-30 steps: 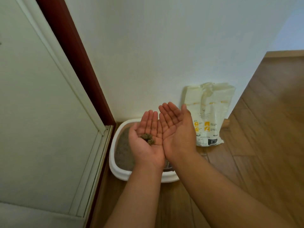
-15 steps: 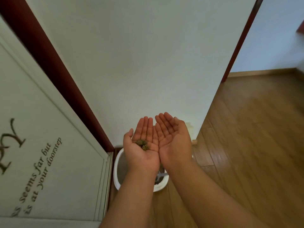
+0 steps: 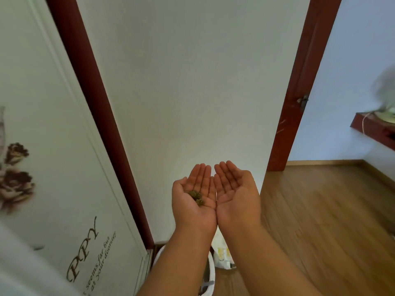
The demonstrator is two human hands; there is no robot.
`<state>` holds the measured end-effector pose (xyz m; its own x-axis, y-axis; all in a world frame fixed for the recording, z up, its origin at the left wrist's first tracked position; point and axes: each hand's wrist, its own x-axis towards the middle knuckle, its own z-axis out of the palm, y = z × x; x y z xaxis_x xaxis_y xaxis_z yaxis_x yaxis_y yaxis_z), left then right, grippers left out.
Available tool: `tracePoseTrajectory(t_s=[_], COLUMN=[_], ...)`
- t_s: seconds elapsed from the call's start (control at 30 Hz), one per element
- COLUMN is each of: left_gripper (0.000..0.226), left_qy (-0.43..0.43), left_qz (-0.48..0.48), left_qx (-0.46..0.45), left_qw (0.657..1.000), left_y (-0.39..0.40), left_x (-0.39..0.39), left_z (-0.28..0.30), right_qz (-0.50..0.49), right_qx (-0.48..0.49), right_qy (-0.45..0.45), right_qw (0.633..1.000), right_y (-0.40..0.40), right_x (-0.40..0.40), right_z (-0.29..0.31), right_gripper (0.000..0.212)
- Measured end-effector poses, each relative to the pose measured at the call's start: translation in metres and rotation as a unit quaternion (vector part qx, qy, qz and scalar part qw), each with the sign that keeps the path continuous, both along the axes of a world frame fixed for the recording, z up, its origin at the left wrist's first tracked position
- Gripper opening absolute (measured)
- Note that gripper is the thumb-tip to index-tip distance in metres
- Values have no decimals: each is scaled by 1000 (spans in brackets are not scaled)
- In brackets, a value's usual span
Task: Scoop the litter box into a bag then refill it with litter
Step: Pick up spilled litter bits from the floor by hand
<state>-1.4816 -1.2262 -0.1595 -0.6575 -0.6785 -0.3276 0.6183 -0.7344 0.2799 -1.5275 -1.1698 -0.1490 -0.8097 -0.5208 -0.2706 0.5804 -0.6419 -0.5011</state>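
Clumps cupped in my palms, no waste bag in sight

Far left stands a white door (image 3: 53, 146) with flower decals and lettering, then its dark red door frame (image 3: 96, 116) running down to the floor. Low beside it, mostly hidden under my forearms, is the white litter box (image 3: 210, 272); only part of its rim shows. My left hand (image 3: 193, 199) is raised palm-up, fingers straight and together, a small heap of dark clumps (image 3: 197, 197) resting loose in the palm. My right hand (image 3: 236, 194) lies edge to edge against it, also flat, open and empty; I judge it is there to widen the cup so nothing rolls off. Neither grip is curled round anything. Just right of the box leans the pale litter bag (image 3: 222, 256), partly hidden. Further right comes a second red frame (image 3: 299, 92), wooden floor (image 3: 320, 221) and a red shelf (image 3: 376, 129). I see no bag for waste, so the clumps have nowhere obvious to go yet
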Motion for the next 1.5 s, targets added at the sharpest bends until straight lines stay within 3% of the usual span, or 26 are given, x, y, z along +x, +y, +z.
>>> tracePoseTrajectory(t_s=[0.47, 0.87, 1.1, 1.5], left_gripper=[43, 43, 42, 46], left_qy=[-4, -15, -22, -22], left_qz=[13, -176, -346, -580], left_qx=[-13, -39, -43, -14], left_qw=[1000, 984, 937, 814], left_y=[66, 91, 114, 172], left_x=[3, -87, -131, -125], left_z=[30, 44, 41, -6], right_qz=[4, -195, -364, -569], right_qx=[-13, -19, -29, 1], right_qy=[12, 5, -20, -57], right_qw=[1000, 981, 931, 820], right_y=[67, 101, 126, 176], right_x=[2, -63, -85, -37], right_z=[26, 36, 32, 3], right_gripper=[33, 33, 29, 30])
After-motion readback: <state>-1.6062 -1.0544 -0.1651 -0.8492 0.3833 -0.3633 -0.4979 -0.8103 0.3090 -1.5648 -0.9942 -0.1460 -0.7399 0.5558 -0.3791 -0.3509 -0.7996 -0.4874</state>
